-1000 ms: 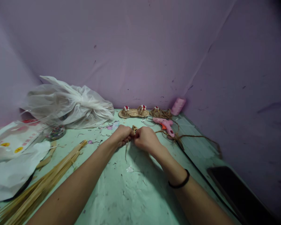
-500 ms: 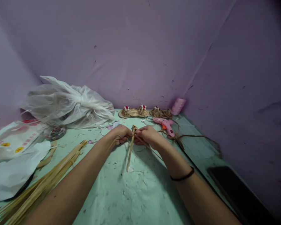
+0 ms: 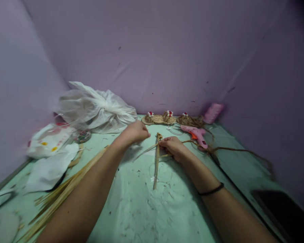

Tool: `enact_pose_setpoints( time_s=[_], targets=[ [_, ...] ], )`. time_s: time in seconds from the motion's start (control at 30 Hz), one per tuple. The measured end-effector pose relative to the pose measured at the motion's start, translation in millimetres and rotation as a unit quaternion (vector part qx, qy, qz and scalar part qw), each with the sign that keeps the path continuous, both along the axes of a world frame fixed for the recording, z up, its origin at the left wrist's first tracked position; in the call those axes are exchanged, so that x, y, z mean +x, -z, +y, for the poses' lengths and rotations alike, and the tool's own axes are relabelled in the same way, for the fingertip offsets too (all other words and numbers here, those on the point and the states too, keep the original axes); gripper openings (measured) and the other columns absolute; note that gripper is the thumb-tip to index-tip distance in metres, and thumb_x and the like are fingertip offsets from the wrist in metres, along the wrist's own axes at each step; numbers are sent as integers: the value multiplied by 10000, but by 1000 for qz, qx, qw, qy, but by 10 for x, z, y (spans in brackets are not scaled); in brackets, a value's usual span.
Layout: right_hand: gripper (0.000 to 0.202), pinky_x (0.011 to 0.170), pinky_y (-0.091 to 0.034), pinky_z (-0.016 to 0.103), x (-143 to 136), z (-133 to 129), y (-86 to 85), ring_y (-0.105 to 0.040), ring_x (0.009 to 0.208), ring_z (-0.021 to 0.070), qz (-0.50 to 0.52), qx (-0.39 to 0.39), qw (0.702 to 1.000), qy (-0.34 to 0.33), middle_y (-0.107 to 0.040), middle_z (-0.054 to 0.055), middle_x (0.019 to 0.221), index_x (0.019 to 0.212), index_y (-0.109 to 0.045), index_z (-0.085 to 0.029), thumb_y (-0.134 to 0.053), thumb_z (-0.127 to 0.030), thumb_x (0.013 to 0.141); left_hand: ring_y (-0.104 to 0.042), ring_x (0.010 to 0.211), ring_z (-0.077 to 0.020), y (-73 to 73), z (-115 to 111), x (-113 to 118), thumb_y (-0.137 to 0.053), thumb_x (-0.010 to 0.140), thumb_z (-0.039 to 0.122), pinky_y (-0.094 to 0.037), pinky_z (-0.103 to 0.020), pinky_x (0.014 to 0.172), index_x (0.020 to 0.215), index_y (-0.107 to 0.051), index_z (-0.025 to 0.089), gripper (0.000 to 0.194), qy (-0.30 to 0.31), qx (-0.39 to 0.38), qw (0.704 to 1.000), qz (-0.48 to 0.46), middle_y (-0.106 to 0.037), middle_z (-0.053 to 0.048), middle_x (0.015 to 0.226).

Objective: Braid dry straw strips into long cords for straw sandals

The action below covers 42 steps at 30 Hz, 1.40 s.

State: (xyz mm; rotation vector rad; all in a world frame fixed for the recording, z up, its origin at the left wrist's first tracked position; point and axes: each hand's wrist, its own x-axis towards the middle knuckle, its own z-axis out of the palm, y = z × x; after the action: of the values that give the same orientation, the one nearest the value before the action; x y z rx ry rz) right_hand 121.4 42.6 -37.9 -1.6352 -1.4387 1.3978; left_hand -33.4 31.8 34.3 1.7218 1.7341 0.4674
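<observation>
My right hand (image 3: 172, 146) pinches the small straw braid (image 3: 159, 136) near its knotted top end. Loose strands of dry straw (image 3: 156, 168) hang from it toward me and out to the left. My left hand (image 3: 138, 131) is off the braid, to its left and slightly higher, with its fingers curled together; whether a thin strand is between them is too small to tell. Woven straw pieces with red and white bead flowers (image 3: 158, 119) lie behind the hands, against the wall.
A pink glue gun (image 3: 196, 133) and pink thread spool (image 3: 213, 113) sit at the back right, with brown cord (image 3: 243, 151). A black phone-like slab (image 3: 281, 209) lies right. At left are a white plastic bag (image 3: 103, 108), white packets (image 3: 50, 141) and long straw strips (image 3: 63, 192).
My left hand has come away from the braid, up and left. One strand now points left from my right hand. The camera view has turned left.
</observation>
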Motion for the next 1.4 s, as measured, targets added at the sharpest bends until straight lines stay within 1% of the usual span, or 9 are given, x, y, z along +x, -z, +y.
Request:
enact_pose_setpoints(
  time_s=[0.23,0.43,0.53,0.6,0.8,0.93,1.1,1.27,1.4],
  targets=[
    [146,327,-132,213,14,14,29,-233,283,39,26,-17,999,-28,-342,-55,355,495,-479,-141,-518,-178,631,-352,385,-40,-884,-377,-435,-600,633,187,-246,-197,406,625,-590,118,70,-132,173,972,-85,-536,-13,515],
    [171,324,-137,197,0,-7,29,-240,276,35,12,-2,1000,-22,-330,-58,336,475,-463,-144,-526,-176,630,-287,429,-34,-1282,-370,-660,-484,730,222,-185,-211,418,687,-504,167,72,-137,453,834,-286,-417,45,577],
    [173,320,-142,195,-7,-23,8,-239,273,36,18,-3,1000,-23,-325,-59,333,468,-458,-144,-511,-165,633,-188,434,-49,-1489,-218,-673,-354,795,235,-157,-218,421,725,-468,186,142,-120,455,772,-427,-300,56,561],
    [183,317,-144,196,-8,-23,6,-231,269,36,24,-1,999,-31,-307,-63,321,457,-451,-147,-503,-159,633,-183,425,-52,-1540,-131,-619,-359,786,218,-144,-220,414,681,-448,183,142,-138,400,793,-438,-285,58,530],
    [144,312,-151,200,2,8,50,-252,277,43,20,1,999,-26,-346,-51,326,483,-480,-144,-517,-150,622,-363,407,-68,-993,-468,-401,-559,651,233,-251,-219,444,585,-558,146,109,-117,122,984,53,-472,14,480],
    [177,316,-132,205,12,3,34,-207,274,39,20,-4,999,-32,-287,-64,292,460,-468,-148,-521,-155,628,-453,509,-150,-405,-1047,-481,-513,659,304,-263,-268,499,493,-546,176,212,-57,16,944,325,-514,-31,519],
    [169,321,-134,207,9,-12,14,-223,288,45,20,6,999,-38,-300,-57,293,458,-477,-147,-522,-158,620,-521,593,-212,100,-1522,-719,-500,627,320,-250,-273,498,547,-563,176,176,-89,-106,907,397,-586,-94,641],
    [160,320,-125,209,13,1,46,-228,281,45,14,17,999,-31,-305,-60,292,456,-473,-148,-527,-163,606,-496,529,-155,119,-1600,-672,-418,643,190,-242,-251,491,542,-583,178,194,-46,-66,934,349,-587,-68,583],
    [130,320,-129,206,27,1,44,-226,282,43,49,18,997,-52,-321,-65,313,485,-487,-143,-504,-155,614,-514,567,-144,-51,-1247,-374,-417,690,238,-284,-234,532,626,-640,196,236,5,46,959,280,-608,-47,604]
  ],
)
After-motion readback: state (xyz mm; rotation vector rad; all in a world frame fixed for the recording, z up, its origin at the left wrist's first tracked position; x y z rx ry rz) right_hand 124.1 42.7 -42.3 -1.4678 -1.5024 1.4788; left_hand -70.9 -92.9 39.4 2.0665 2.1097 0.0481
